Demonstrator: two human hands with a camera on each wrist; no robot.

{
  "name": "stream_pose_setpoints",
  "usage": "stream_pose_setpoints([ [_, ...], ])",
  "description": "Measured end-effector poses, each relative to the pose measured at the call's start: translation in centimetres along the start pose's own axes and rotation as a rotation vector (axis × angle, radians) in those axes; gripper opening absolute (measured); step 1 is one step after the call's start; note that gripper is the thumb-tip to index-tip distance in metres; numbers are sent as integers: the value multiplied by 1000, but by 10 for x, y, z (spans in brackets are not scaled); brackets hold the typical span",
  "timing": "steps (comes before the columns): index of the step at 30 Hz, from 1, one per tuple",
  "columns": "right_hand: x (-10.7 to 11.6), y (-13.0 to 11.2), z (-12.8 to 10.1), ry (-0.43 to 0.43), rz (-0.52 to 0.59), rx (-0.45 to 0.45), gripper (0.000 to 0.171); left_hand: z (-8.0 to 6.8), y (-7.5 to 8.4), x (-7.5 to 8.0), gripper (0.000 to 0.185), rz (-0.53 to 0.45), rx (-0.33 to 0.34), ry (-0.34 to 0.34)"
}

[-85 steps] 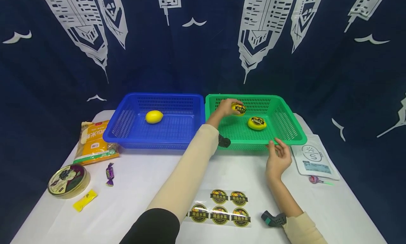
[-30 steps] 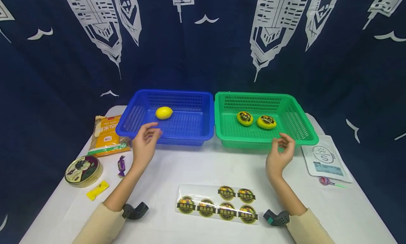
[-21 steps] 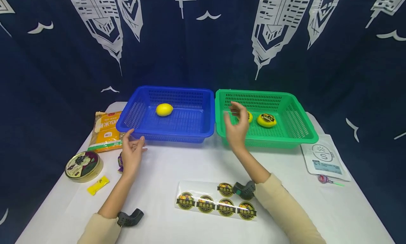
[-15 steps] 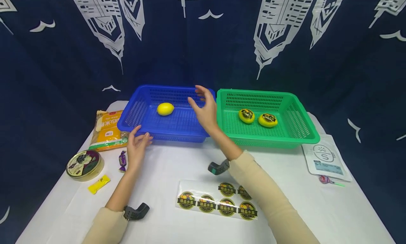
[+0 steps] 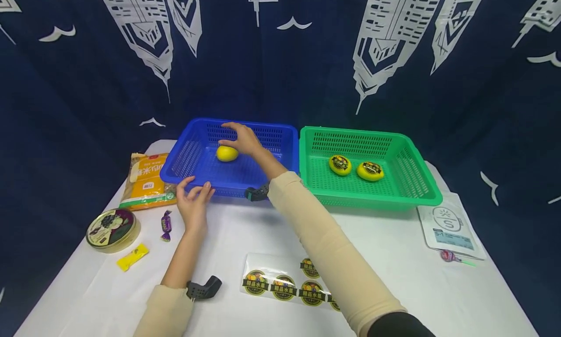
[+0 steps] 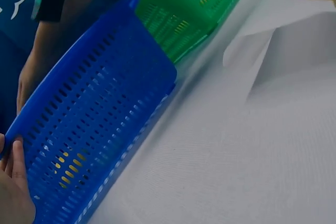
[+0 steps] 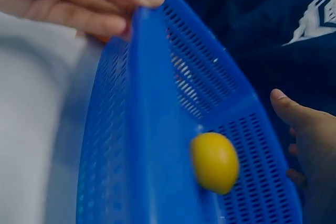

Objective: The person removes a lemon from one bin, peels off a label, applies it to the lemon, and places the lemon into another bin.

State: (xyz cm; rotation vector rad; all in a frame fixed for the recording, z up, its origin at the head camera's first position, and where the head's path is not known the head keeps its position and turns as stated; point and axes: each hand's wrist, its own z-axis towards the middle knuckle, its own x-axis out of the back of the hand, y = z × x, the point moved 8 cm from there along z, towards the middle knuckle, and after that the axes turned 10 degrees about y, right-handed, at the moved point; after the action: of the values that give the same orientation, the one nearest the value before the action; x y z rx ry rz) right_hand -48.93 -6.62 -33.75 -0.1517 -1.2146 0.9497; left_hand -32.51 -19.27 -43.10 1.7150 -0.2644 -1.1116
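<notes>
A plain yellow lemon (image 5: 227, 153) lies in the blue basket (image 5: 186, 157). My right hand (image 5: 234, 140) reaches across into that basket and hovers over the lemon with relaxed fingers. In the right wrist view a gap shows between the lemon (image 7: 214, 162) and the right hand (image 7: 310, 140). My left hand (image 5: 196, 193) touches the blue basket's near front rim with straight fingers and holds nothing. Two lemons bearing dark round stickers (image 5: 340, 164) (image 5: 370, 171) lie in the green basket (image 5: 372, 200). A sticker sheet (image 5: 282, 288) lies near the table's front edge, partly under my right arm.
Left of the blue basket lie an orange rice bag (image 5: 146, 181), a round tin (image 5: 111, 228), a purple candy (image 5: 166, 225) and a yellow candy (image 5: 131, 257). A white pouch (image 5: 449, 225) and a lollipop (image 5: 449, 255) lie right of the green basket. A dark curtain hangs behind.
My left hand let go of a stickered lemon in the green basket and came back to the blue basket's front rim. My right hand swung left from the green basket into the blue one.
</notes>
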Motion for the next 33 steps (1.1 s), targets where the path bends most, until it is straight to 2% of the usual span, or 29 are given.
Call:
stream_pose_setpoints([
  [7,-40,28,3,-100,-63,-122,59,-3,-2,3,41,-1,31,-18],
  [13,-58,38,4,-195,-142,-130,60,-5,-3,3,43,5,18,-26],
  [18,-66,45,3,-269,-161,-147,56,-3,-2,1,51,8,-1,-44],
  [21,-68,49,3,-289,-173,-156,57,-1,-2,1,49,14,-5,-43],
  [33,-65,40,8,-260,-235,-103,55,2,-1,3,46,23,-8,-16],
])
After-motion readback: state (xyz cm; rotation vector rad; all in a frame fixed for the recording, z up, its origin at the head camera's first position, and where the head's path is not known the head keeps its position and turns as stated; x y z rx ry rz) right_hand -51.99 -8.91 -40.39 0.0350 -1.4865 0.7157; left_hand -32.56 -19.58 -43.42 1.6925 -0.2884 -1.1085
